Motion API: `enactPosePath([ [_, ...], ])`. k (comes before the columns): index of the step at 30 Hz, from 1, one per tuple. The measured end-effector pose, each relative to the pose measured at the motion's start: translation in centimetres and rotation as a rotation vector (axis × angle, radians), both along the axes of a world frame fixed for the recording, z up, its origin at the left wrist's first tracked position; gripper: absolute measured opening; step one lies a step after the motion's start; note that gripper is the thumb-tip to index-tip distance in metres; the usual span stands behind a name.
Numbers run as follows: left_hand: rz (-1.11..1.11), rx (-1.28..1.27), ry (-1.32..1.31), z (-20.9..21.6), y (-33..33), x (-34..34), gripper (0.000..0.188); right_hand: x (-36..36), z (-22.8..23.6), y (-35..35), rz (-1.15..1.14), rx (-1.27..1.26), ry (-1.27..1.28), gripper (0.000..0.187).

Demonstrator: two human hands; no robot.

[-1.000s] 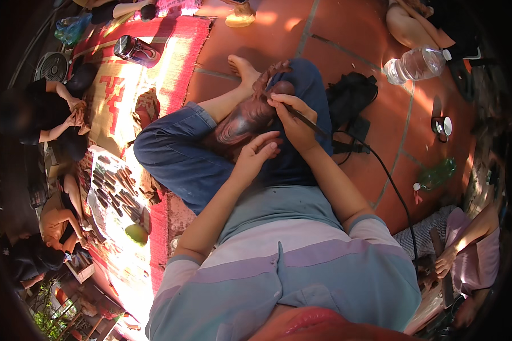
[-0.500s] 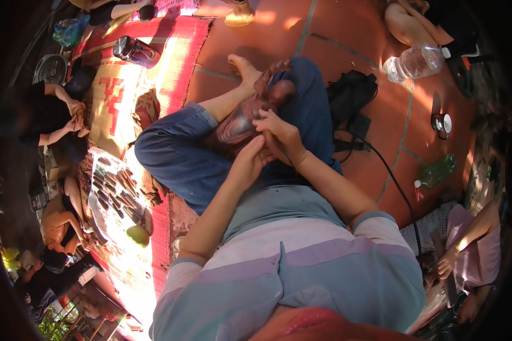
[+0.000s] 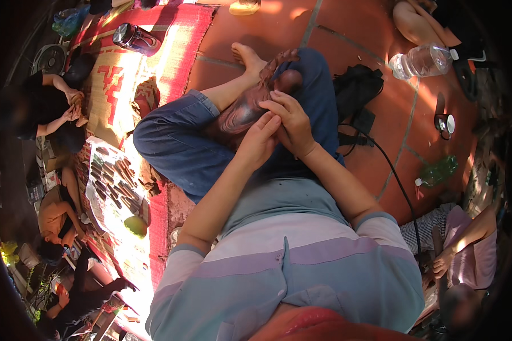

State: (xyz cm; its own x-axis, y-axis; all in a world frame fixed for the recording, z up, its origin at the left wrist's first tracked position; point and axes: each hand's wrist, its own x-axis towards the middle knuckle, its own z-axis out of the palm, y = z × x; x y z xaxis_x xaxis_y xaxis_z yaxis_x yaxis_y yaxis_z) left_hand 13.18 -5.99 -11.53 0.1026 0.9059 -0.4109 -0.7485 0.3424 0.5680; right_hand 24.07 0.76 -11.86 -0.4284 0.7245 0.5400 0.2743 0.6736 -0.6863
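A dark brown carved wooden figure (image 3: 238, 116) lies across my crossed legs, with swirling grooves, a rounded knob and a jagged far end. Over its near right side my right hand (image 3: 293, 122) is closed, the fingers bent against the wood. My left hand (image 3: 260, 139) meets it from the left, thumb pointing up toward the right fingers and its other fingers mostly hidden. Whatever is pinched between the two hands is too small or covered to make out.
Right of my knee lie a black bag (image 3: 358, 85) and a black cable (image 3: 389, 162). Beyond are a clear plastic jug (image 3: 421, 61), a cup (image 3: 445, 125) and a green bottle (image 3: 438, 170). Rows of carving tools (image 3: 116, 179) lie on the left mat. Other people sit around both sides.
My hands have shifted slightly over the carving, the left fingers turning from stretched to tucked under with the thumb up. The view has tilted a little.
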Motion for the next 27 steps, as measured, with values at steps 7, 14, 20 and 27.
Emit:
enactPosePath([
  [7,-0.046,0.022,-0.037,-1.1,-1.1,-0.4,0.051,0.4,-0.4,-0.6,0.066,-0.087,0.007,0.029],
  [14,-0.026,0.032,-0.105,-0.7,-1.5,-0.5,0.045,0.7,0.4,-0.9,0.098,-0.143,-0.109,0.034],
  [20,0.018,0.055,-0.114,1.1,-0.9,-0.4,0.047,0.0,1.4,-1.2,0.039,-0.134,-0.126,0.032],
  [27,0.027,0.07,-0.115,-0.2,-2.2,-1.0,0.046,-0.3,1.7,-1.8,0.051,-0.137,-0.167,0.032],
])
